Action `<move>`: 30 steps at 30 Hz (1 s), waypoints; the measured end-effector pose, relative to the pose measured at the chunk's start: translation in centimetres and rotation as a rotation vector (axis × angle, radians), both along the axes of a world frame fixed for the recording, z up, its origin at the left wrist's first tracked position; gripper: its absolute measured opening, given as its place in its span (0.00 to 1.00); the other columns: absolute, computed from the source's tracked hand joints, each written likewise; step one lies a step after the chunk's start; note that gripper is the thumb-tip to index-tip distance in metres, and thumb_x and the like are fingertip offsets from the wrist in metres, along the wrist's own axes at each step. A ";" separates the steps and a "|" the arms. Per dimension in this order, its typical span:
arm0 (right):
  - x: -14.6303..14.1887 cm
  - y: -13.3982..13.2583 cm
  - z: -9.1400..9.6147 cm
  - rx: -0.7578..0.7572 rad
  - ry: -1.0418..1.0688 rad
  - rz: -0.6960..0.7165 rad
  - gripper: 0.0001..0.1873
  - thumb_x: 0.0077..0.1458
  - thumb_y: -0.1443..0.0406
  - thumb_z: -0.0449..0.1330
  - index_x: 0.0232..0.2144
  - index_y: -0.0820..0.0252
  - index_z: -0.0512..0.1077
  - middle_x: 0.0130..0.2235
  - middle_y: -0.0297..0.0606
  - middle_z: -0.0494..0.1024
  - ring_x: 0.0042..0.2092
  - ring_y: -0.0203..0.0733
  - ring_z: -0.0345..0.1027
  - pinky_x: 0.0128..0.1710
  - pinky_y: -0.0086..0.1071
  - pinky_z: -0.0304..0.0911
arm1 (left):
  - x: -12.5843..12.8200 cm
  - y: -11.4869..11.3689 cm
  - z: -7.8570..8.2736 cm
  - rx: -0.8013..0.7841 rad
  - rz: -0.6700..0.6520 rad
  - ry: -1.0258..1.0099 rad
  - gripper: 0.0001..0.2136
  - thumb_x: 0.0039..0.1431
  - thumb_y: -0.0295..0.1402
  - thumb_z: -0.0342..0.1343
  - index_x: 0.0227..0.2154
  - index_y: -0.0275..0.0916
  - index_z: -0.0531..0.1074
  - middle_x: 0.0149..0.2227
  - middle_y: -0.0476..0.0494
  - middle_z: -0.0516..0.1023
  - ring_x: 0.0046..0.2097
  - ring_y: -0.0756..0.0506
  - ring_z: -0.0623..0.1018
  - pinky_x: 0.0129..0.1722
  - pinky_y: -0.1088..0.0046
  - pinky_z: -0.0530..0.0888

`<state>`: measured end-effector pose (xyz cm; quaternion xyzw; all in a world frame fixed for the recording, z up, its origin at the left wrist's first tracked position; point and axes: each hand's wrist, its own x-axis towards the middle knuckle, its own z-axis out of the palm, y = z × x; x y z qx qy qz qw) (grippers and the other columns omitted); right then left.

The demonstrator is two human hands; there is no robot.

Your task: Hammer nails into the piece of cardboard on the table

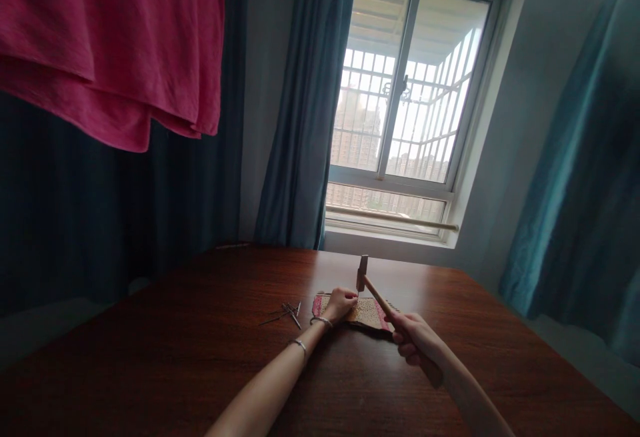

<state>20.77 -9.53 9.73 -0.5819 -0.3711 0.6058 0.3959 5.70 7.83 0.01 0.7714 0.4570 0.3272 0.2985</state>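
My right hand point(413, 337) is wrapped round the wooden handle of a hammer point(380, 297). The metal hammer head is raised just above the fingertips of my left hand point(343, 302). Those fingers are pinched together over a patterned pad point(367, 312) with pink ends, on what looks like a thin upright nail point(358, 295), mostly hidden by the fingers and hammer head. Left of this hand, several long nails point(291, 312) lie in a loose, crossed pile on the table.
The brown wooden table point(200, 350) reaches to the wall below a barred window point(400, 90). Blue curtains point(305, 104) hang beside it. A pink cloth point(120, 44) hangs at the upper left, above the table's level.
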 end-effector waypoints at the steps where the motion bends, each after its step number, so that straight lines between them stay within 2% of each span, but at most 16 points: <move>1: 0.0 0.0 0.0 0.004 0.005 0.005 0.12 0.55 0.55 0.47 0.35 0.57 0.60 0.17 0.25 0.59 0.11 0.24 0.46 0.09 0.18 0.38 | 0.0 0.0 0.0 0.027 -0.004 0.006 0.13 0.45 0.34 0.48 0.22 0.31 0.75 0.22 0.48 0.73 0.28 0.50 0.68 0.25 0.80 0.58; 4: 0.0 0.1 0.1 0.030 0.017 0.016 0.11 0.56 0.57 0.45 0.33 0.58 0.60 0.17 0.25 0.59 0.11 0.24 0.45 0.09 0.19 0.38 | 0.0 -0.2 0.2 0.094 -0.013 0.011 0.13 0.46 0.34 0.48 0.24 0.31 0.76 0.23 0.47 0.74 0.28 0.50 0.68 0.26 0.79 0.59; 15: -0.2 0.1 0.3 0.036 -0.014 0.018 0.13 0.55 0.55 0.48 0.34 0.58 0.60 0.18 0.26 0.60 0.11 0.24 0.46 0.09 0.19 0.39 | -0.2 -1.0 1.1 0.061 -0.021 0.001 0.13 0.45 0.34 0.49 0.26 0.32 0.76 0.27 0.45 0.77 0.30 0.48 0.71 0.28 0.78 0.62; 30: -0.4 -0.3 0.6 0.055 -0.019 0.030 0.13 0.55 0.55 0.48 0.34 0.58 0.59 0.17 0.24 0.58 0.11 0.24 0.46 0.09 0.18 0.39 | 0.2 0.7 -0.9 0.150 -0.045 0.012 0.13 0.46 0.32 0.48 0.25 0.31 0.76 0.24 0.45 0.76 0.28 0.49 0.71 0.27 0.78 0.61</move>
